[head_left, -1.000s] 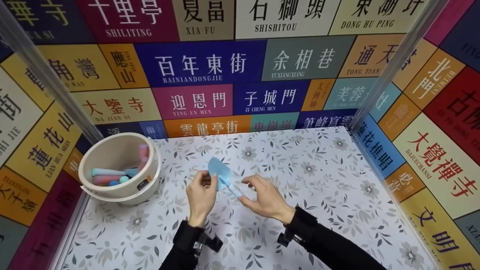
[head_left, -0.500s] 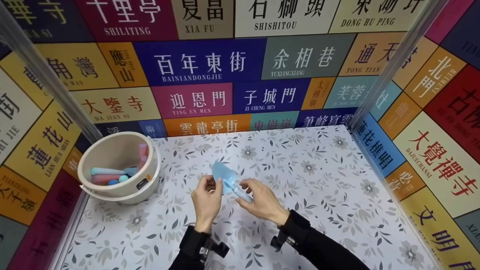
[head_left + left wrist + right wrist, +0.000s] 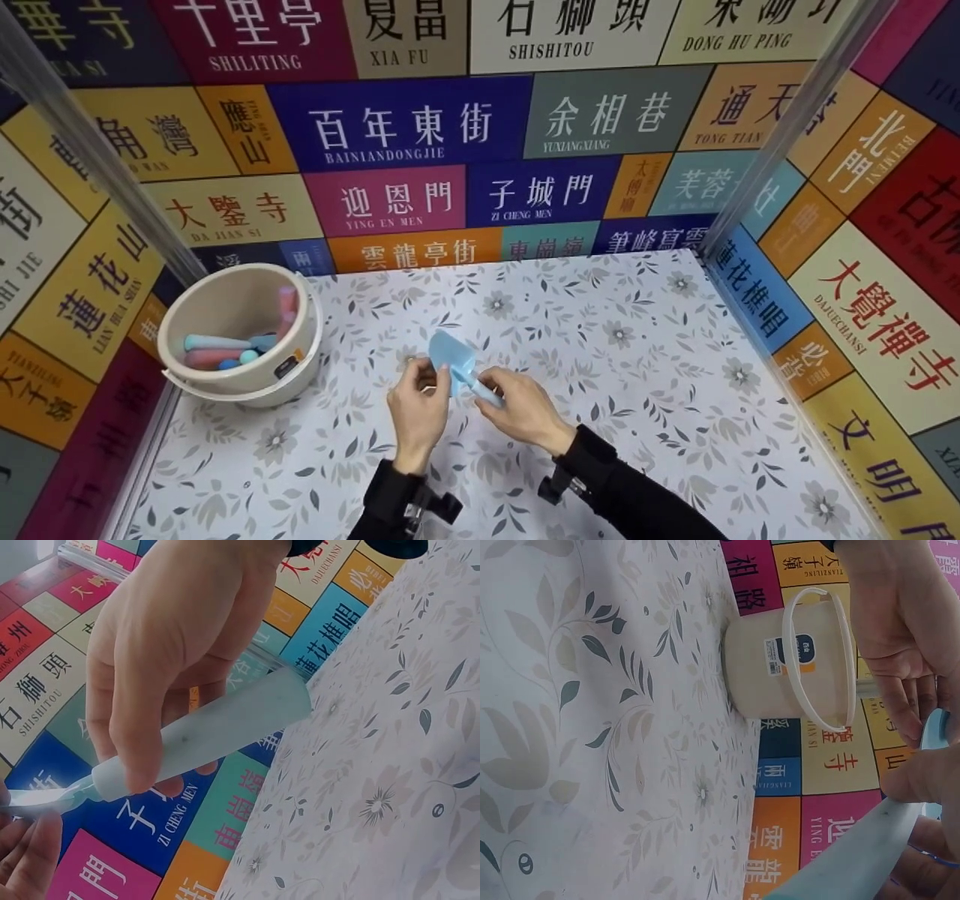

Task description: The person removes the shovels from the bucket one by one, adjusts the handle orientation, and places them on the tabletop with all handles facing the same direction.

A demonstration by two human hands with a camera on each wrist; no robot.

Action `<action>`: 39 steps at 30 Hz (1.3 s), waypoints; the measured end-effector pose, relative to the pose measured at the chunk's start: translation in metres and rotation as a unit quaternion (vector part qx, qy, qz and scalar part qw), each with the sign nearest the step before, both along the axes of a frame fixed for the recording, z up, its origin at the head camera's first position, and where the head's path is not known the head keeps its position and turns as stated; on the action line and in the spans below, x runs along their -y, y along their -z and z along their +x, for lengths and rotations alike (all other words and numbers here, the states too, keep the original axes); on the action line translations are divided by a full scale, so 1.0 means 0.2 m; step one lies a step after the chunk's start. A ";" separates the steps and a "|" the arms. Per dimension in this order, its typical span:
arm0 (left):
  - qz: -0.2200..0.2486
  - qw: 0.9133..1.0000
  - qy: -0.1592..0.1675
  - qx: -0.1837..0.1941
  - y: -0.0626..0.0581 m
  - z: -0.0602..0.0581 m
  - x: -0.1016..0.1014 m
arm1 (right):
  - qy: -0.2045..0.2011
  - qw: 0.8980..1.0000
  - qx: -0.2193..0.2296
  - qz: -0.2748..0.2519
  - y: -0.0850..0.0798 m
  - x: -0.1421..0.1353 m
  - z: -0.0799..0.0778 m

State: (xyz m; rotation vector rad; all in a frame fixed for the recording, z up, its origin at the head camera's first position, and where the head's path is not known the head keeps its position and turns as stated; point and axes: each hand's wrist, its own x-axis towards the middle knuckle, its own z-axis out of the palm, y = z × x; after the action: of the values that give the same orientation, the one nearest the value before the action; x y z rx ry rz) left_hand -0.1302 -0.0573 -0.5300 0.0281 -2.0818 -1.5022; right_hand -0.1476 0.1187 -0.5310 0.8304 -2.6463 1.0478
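Note:
A light blue toy shovel is held between both hands above the patterned table. My left hand pinches the edge of its blade between thumb and fingers. On the other side, my right hand grips the pale handle close to where it joins the blade, thumb on one face and fingers behind. In the left wrist view the handle's thick end sticks out past the right hand. In the right wrist view, the left hand reaches to the blade, which is largely covered by the right thumb and fingers.
A beige bucket with a white handle stands at the back left of the table. Several coloured toys lie inside it. Sign-printed panels wall in the back and both sides.
The right hand has closed its fingers round the shovel's handle, which it earlier touched more loosely. Both hands and the shovel have come slightly nearer, and the left hand has shifted right.

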 end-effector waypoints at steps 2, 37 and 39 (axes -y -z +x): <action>-0.009 1.000 0.004 -0.003 0.00 0.01 0.00 | 0.002 1.000 -0.001 0.001 0.00 0.00 0.00; -0.403 0.911 0.034 -0.084 0.08 0.15 0.56 | 0.171 0.985 -0.021 0.023 -0.04 -0.67 -0.08; -0.414 0.907 0.030 -0.077 0.11 0.17 0.62 | 0.192 0.981 -0.007 0.030 -0.02 -0.76 -0.09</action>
State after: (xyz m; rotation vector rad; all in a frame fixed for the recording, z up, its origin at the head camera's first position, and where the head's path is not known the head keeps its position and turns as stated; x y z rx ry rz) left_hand -0.0955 -0.1811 -0.5527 -0.4621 -2.4259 -0.5206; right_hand -0.1662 0.2715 -0.5273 0.3095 -2.6843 0.8598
